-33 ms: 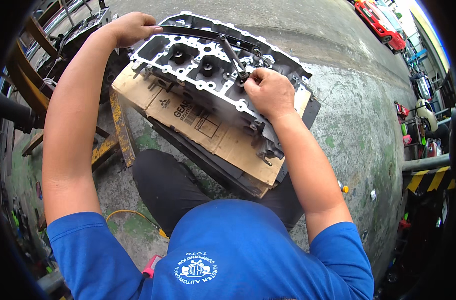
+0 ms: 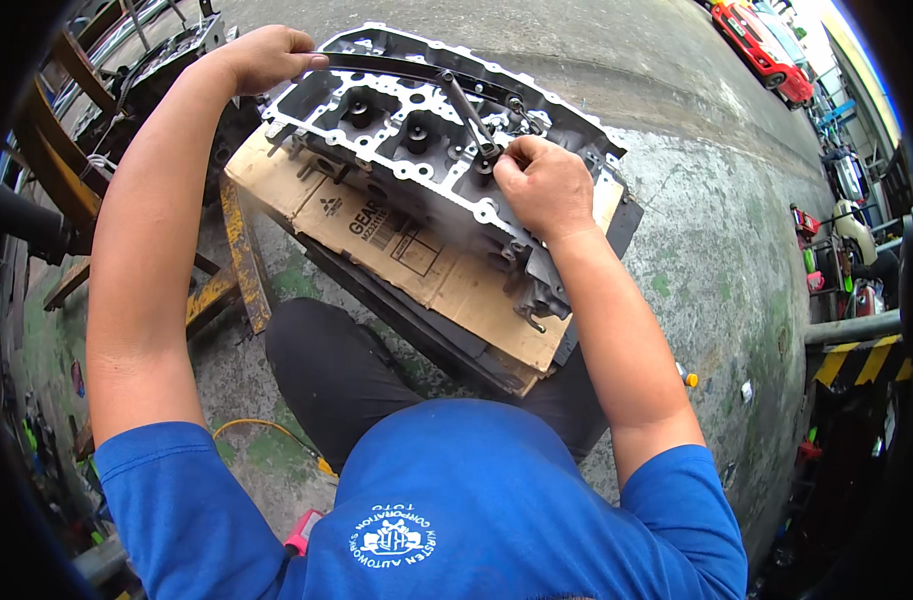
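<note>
A grey metal cylinder head (image 2: 367,150) with a bright machined rim lies on a flattened cardboard box (image 2: 397,250). Across it runs the long dark bar of a lever-type valve spring compressor (image 2: 392,66), a jointed arm slanting down from its middle to a valve position. My left hand (image 2: 267,58) is closed around the bar's left end, at the far left corner of the head. At the foot of the slanting arm, my right hand (image 2: 545,185) has its fingers pinched together inside the head. Those fingertips are hidden, so anything between them cannot be made out.
Under the cardboard is a dark low stand (image 2: 417,325). A yellow-and-rust metal frame (image 2: 243,255) and another engine part (image 2: 167,65) stand at left. A yellow hose (image 2: 267,425) lies on the floor. Far right hold a red car (image 2: 762,45) and a striped barrier (image 2: 862,360).
</note>
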Motion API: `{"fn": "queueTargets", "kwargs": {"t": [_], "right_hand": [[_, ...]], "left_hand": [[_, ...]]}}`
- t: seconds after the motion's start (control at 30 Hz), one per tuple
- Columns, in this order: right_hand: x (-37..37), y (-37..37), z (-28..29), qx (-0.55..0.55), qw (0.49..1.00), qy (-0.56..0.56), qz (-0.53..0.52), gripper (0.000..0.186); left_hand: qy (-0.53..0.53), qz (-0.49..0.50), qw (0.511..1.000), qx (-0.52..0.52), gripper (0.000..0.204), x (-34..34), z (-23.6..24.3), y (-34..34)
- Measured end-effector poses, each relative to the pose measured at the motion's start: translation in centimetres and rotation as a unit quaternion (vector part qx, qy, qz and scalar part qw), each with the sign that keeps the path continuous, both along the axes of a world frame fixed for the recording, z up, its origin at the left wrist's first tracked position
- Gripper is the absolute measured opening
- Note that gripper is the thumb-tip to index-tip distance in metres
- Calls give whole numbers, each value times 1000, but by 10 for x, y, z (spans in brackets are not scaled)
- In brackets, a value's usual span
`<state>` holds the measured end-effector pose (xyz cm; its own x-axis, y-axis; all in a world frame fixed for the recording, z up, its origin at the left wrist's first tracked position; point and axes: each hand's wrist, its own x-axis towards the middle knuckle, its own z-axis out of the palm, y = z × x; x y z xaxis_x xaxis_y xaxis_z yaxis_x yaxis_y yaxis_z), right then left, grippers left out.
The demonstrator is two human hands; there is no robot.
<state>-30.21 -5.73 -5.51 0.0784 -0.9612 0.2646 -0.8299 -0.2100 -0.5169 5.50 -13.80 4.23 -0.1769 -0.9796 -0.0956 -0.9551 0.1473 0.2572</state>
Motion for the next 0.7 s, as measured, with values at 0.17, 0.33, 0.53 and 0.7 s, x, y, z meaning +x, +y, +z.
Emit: {"fn": "queueTargets", "kwargs": {"t": [0.17, 0.33, 0.53, 0.7], "right_hand": [[-9, -2, -4, -7, 997, -73, 6, 21], [-7, -2, -3, 4, 997, -77, 14, 21], [11, -2, 10, 69, 994, 79, -31, 21], [40, -1, 12, 100, 966, 216, -98, 21]], "left_hand": [[26, -14, 1000, -6, 36, 15, -19, -14], [9, -29, 999, -24, 35, 15, -11, -35], [-116, -57, 990, -56, 34, -15, 76, -41], [-188, -141, 958, -162, 36, -45, 116, -20]]}}
